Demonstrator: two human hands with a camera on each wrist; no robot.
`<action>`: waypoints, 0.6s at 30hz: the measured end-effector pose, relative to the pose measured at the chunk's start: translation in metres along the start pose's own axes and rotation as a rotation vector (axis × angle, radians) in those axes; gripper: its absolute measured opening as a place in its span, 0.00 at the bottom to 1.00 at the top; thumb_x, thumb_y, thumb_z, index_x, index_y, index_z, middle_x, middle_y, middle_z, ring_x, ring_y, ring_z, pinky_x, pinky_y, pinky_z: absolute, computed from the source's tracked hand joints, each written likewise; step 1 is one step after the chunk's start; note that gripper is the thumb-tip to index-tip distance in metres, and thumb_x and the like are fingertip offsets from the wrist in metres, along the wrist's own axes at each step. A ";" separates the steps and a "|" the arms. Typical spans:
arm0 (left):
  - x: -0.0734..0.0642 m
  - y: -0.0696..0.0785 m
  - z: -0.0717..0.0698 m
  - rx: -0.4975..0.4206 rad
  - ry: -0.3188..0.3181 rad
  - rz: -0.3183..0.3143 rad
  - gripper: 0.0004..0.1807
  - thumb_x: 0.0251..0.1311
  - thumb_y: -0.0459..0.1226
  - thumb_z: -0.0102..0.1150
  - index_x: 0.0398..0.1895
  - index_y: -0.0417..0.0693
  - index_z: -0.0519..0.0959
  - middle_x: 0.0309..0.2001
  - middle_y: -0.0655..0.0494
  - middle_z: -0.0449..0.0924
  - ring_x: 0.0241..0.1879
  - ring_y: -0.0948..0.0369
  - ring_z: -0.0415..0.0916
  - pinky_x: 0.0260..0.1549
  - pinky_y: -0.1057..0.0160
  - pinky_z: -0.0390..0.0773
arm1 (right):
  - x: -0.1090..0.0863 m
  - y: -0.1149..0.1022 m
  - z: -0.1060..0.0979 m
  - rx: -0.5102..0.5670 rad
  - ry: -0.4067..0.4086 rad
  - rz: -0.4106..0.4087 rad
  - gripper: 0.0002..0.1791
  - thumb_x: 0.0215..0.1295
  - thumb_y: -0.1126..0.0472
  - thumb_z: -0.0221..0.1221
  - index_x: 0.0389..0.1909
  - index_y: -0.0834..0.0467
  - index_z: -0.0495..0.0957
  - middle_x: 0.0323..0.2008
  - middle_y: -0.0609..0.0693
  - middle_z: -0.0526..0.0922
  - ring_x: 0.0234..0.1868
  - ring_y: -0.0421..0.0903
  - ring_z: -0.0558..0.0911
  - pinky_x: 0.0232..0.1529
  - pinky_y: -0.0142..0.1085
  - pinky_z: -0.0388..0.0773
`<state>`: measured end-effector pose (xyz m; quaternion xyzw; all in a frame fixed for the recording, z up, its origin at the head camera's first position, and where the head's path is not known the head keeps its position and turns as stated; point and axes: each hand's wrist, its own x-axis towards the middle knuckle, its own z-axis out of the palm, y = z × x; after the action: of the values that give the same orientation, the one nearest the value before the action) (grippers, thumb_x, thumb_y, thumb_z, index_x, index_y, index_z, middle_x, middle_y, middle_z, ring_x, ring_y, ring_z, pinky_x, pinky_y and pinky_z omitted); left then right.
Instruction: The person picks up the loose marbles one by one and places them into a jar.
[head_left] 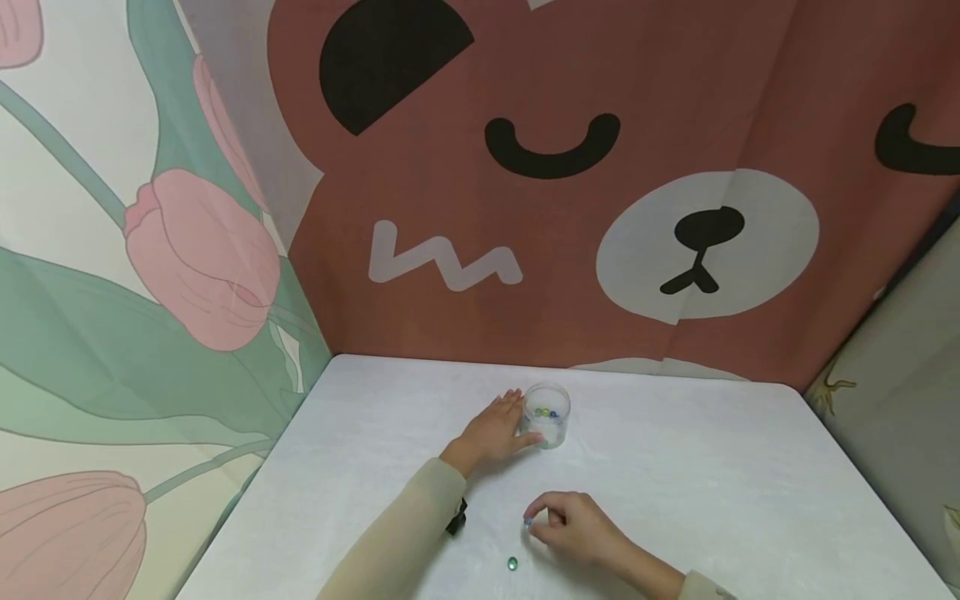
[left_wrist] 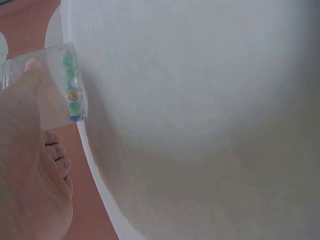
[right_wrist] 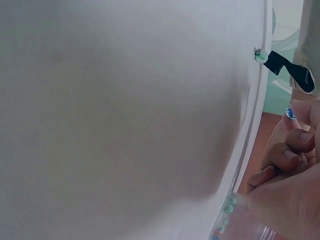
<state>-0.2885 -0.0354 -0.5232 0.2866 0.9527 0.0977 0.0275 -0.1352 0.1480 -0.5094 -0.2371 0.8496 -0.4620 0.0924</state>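
Observation:
A clear round jar (head_left: 555,429) with several coloured marbles (left_wrist: 73,95) at its bottom stands on the white table. My left hand (head_left: 492,429) holds it from the left, with the thumb across its near side and the fingers along its far left side. Closer to me, my right hand (head_left: 581,527) pinches a small clear marble with blue in it (right_wrist: 291,113) between thumb and forefinger. A green marble (head_left: 512,564) lies on the table just left of and nearer than the right hand.
A black strap piece (head_left: 457,518) hangs at the left sleeve, low over the white table (head_left: 720,467). Behind the table's far edge rises a brown curtain (head_left: 450,325) with a bear print, and a tulip-patterned curtain (head_left: 202,258) runs along the left.

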 end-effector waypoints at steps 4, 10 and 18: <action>0.000 0.000 0.000 0.001 -0.009 0.000 0.51 0.69 0.68 0.42 0.79 0.38 0.55 0.80 0.46 0.51 0.80 0.55 0.45 0.79 0.60 0.46 | 0.003 0.000 -0.002 0.010 0.019 0.021 0.05 0.64 0.57 0.68 0.39 0.53 0.87 0.15 0.36 0.68 0.16 0.29 0.64 0.18 0.23 0.63; -0.002 0.001 -0.002 -0.009 -0.008 -0.003 0.51 0.69 0.68 0.42 0.79 0.38 0.55 0.80 0.46 0.51 0.80 0.55 0.45 0.79 0.60 0.46 | 0.006 0.003 -0.005 0.007 0.048 0.050 0.07 0.65 0.55 0.68 0.41 0.52 0.87 0.14 0.37 0.68 0.15 0.29 0.64 0.17 0.23 0.62; -0.001 0.002 -0.003 -0.033 -0.013 -0.016 0.51 0.70 0.68 0.41 0.79 0.38 0.54 0.80 0.46 0.50 0.80 0.55 0.45 0.79 0.59 0.45 | 0.011 0.007 -0.012 0.022 0.093 0.065 0.10 0.64 0.54 0.69 0.42 0.53 0.88 0.14 0.39 0.68 0.15 0.30 0.64 0.17 0.23 0.61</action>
<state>-0.2868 -0.0347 -0.5202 0.2791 0.9530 0.1115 0.0392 -0.1521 0.1549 -0.5080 -0.1863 0.8551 -0.4787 0.0704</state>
